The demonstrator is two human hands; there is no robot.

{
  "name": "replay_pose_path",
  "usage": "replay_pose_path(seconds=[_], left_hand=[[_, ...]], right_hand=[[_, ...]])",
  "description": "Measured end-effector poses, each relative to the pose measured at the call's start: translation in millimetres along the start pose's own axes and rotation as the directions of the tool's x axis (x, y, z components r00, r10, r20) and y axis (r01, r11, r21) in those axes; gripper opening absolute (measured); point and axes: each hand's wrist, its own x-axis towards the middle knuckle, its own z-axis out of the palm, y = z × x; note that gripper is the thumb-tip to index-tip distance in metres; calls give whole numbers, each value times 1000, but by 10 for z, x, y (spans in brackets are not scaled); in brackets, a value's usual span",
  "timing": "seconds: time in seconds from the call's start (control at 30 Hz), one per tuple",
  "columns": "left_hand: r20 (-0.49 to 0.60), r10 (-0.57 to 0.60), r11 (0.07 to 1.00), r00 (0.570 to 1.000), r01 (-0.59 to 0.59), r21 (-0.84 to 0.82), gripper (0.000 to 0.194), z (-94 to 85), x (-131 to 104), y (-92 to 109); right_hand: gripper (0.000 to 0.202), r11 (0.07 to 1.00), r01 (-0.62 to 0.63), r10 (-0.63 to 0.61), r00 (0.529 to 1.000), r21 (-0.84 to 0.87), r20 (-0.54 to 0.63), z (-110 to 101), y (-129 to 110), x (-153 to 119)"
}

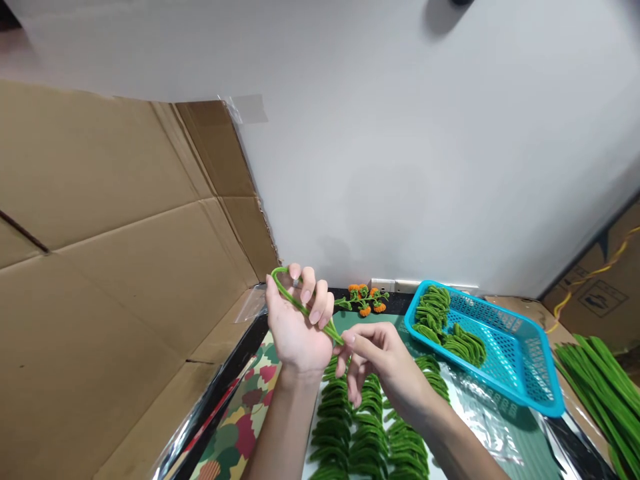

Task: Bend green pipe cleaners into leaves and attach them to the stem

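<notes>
A green pipe cleaner [291, 301], bent into a loop, lies across the palm of my left hand [300, 327], whose fingers curl over it. My right hand [383, 363] pinches the lower ends of the same pipe cleaner between thumb and forefinger. Beneath both hands, rows of bent green pipe-cleaner pieces [367, 443] lie on a white sheet. My right forearm hides part of these rows.
A blue plastic basket [520, 395] at the right holds more bent green pieces [465, 345]. Beyond it lies a bundle of straight green pipe cleaners [595, 393]. Orange pipe-cleaner flowers [367, 300] rest by the wall. Cardboard [125, 267] stands at the left.
</notes>
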Motion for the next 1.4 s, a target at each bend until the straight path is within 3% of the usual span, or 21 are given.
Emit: replay_pose_path(seconds=[0.3,0.43,0.6,0.7,0.8,0.9,0.97,1.1,1.23,1.3,1.4], left_hand=[[22,35,998,999,-36,48,48,49,-46,-40],[17,52,997,998,-53,50,48,22,-25,-34],[26,66,996,997,-67,67,49,-2,-16,-38],[12,112,985,994,-113,131,49,1,-9,-67],[7,142,967,990,-140,214,45,-7,18,-123],[91,65,944,994,-91,317,36,-54,58,-171],[161,-14,902,987,-57,428,29,-110,90,-163],[267,-177,704,947,-67,707,20,-199,148,-39],[339,-307,451,889,-178,875,11,-143,112,43],[369,-398,424,840,-188,886,15,-85,48,4],[388,-544,459,744,-123,880,21,-32,-62,-130]], right_hand=[[43,977,-60,58,998,203,15,-9,20,15],[45,986,-41,45,999,161,-16,6,-1,15],[49,996,74,-67,985,41,-159,21,-41,18],[43,978,186,-203,942,-91,-267,-34,-124,-5],[35,929,280,-353,870,-243,-344,-139,-261,-48],[32,874,339,-463,798,-348,-387,-273,-418,-104],[31,841,343,-506,773,-418,-383,-375,-521,-154],[31,791,268,-496,808,-550,-319,-595,-710,-304],[28,746,165,-374,906,-645,-200,-739,-862,-474],[26,710,132,-315,938,-692,-144,-751,-910,-525],[24,656,130,-311,944,-744,-110,-710,-940,-545]])
